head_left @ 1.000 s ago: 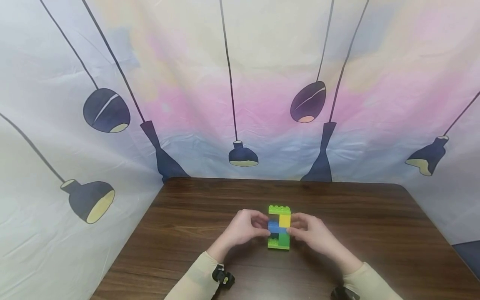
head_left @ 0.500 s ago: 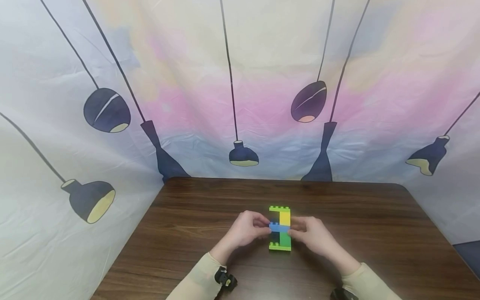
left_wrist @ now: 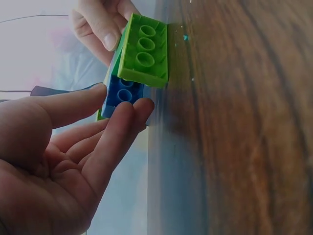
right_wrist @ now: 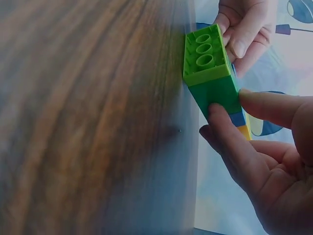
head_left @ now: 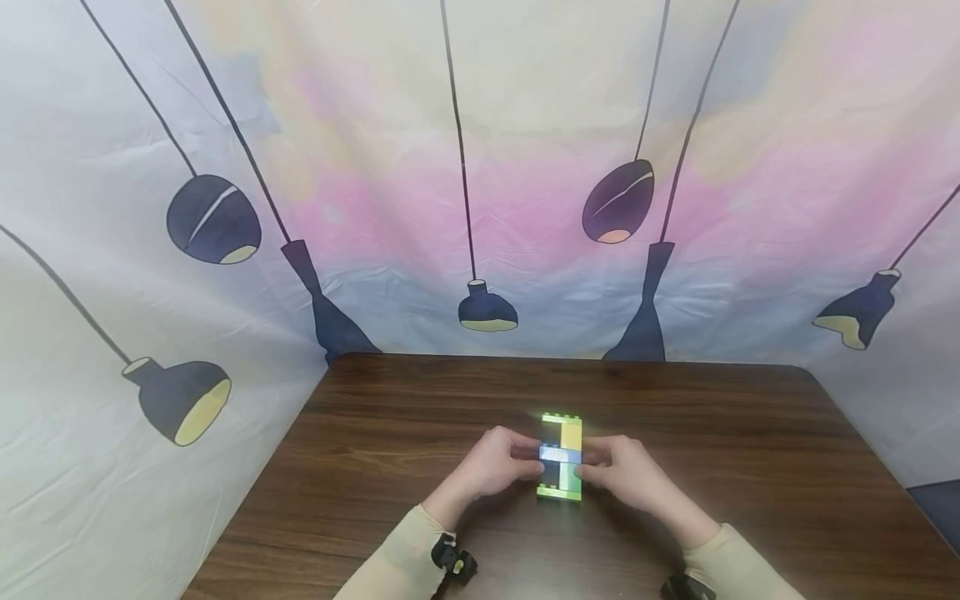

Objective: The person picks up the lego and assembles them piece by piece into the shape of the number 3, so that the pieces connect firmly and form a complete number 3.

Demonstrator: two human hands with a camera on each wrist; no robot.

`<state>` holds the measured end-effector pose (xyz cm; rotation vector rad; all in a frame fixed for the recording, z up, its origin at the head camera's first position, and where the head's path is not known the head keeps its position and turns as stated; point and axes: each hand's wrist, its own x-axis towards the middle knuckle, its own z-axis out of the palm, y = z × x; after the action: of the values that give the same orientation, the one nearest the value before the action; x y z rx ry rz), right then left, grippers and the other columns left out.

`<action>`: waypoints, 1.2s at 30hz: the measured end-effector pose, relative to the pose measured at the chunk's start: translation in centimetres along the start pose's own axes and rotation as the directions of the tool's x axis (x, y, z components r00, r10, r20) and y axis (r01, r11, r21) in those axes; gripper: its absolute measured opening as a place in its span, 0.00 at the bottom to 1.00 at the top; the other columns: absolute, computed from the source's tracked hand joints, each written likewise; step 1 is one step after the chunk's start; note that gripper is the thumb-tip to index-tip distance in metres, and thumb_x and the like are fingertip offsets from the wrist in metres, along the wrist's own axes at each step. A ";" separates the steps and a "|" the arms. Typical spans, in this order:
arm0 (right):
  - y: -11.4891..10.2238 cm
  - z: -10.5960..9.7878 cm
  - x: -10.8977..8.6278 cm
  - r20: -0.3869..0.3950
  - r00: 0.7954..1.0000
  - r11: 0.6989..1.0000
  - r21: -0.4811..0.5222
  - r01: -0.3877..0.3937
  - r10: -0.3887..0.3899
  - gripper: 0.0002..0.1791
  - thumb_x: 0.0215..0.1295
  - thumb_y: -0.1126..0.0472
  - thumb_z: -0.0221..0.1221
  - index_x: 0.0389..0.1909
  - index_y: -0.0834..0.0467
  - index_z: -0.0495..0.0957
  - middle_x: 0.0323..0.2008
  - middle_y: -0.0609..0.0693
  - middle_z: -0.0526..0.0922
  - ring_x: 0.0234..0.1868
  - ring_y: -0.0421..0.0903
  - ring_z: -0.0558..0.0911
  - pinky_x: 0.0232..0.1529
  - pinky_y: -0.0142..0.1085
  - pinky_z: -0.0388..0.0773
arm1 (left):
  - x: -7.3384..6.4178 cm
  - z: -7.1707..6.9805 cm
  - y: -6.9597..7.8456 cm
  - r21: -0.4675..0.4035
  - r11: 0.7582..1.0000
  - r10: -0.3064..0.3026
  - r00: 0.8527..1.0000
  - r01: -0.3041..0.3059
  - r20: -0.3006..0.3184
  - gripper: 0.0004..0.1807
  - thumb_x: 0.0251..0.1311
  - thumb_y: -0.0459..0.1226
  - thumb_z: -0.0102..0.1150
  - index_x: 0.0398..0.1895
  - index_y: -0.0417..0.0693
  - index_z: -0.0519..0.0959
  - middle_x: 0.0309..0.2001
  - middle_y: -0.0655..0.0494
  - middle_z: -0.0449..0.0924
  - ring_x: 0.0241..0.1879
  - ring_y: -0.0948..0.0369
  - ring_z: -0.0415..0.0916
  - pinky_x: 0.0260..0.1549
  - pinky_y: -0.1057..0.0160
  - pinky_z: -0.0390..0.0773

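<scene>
Toy building bricks joined into one upright-looking piece sit between my hands in the head view. A lime brick (head_left: 561, 421) caps the far end, followed by a yellow brick (head_left: 571, 437), a longer blue brick (head_left: 560, 456), a green brick (head_left: 570, 477) and another lime brick (head_left: 558, 493). My left hand (head_left: 495, 462) pinches the blue brick's left end between thumb and fingers. On the right side, my right hand (head_left: 630, 472) grips the piece near the blue and green bricks. Hollow tubes show under the lime end brick (left_wrist: 144, 46) in both wrist views. Glare washes out some colours.
A dark wooden table (head_left: 375, 417) lies beneath the hands. Behind it hangs a pale cloth (head_left: 540, 167) printed with lamps. Tiny specks (left_wrist: 185, 37) lie on the tabletop in the left wrist view.
The joined bricks have tilted, so their front face now turns more toward the head camera. Both hands have shifted slightly with them, keeping their grip. Bright glare has appeared on the bricks.
</scene>
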<state>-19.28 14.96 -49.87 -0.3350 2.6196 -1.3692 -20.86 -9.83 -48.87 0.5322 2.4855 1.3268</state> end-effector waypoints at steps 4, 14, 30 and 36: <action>-0.1 -0.1 -0.2 0.027 1.000 1.000 -0.015 -0.008 0.008 0.33 0.59 0.49 0.70 0.60 0.65 0.77 0.42 0.50 0.87 0.44 0.46 0.85 0.46 0.48 0.82 | -0.1 0.1 0.0 0.014 1.000 -0.006 1.000 0.006 0.009 0.15 0.60 0.39 0.69 0.49 0.42 0.86 0.41 0.56 0.87 0.36 0.66 0.84 0.40 0.59 0.83; -0.2 -0.1 -0.1 0.042 0.999 1.000 -0.016 -0.002 0.002 0.33 0.59 0.51 0.70 0.62 0.62 0.76 0.43 0.49 0.87 0.44 0.46 0.85 0.46 0.49 0.81 | -0.1 0.0 0.1 0.043 0.999 -0.021 0.998 0.019 0.059 0.27 0.54 0.44 0.74 0.56 0.41 0.82 0.47 0.55 0.86 0.39 0.67 0.82 0.43 0.57 0.82; -0.2 0.0 -0.2 0.066 0.998 0.999 -0.033 -0.023 0.025 0.33 0.58 0.49 0.70 0.61 0.62 0.77 0.46 0.50 0.85 0.46 0.46 0.83 0.48 0.50 0.80 | -0.4 -0.1 -0.1 0.118 0.993 0.008 0.995 -0.020 0.101 0.29 0.53 0.42 0.75 0.59 0.45 0.80 0.35 0.62 0.83 0.33 0.65 0.80 0.27 0.63 0.79; -0.1 0.1 -0.2 0.067 0.997 0.999 -0.030 -0.033 0.035 0.32 0.57 0.49 0.71 0.60 0.60 0.77 0.47 0.50 0.85 0.46 0.46 0.83 0.48 0.51 0.79 | -0.4 0.0 -0.1 0.132 0.991 0.018 0.995 -0.031 0.102 0.28 0.54 0.42 0.75 0.58 0.44 0.80 0.35 0.62 0.82 0.33 0.65 0.79 0.28 0.63 0.78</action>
<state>-19.04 14.91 -49.82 -0.3329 2.5802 -1.2868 -20.52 -10.05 -48.92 0.6449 2.5040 1.1188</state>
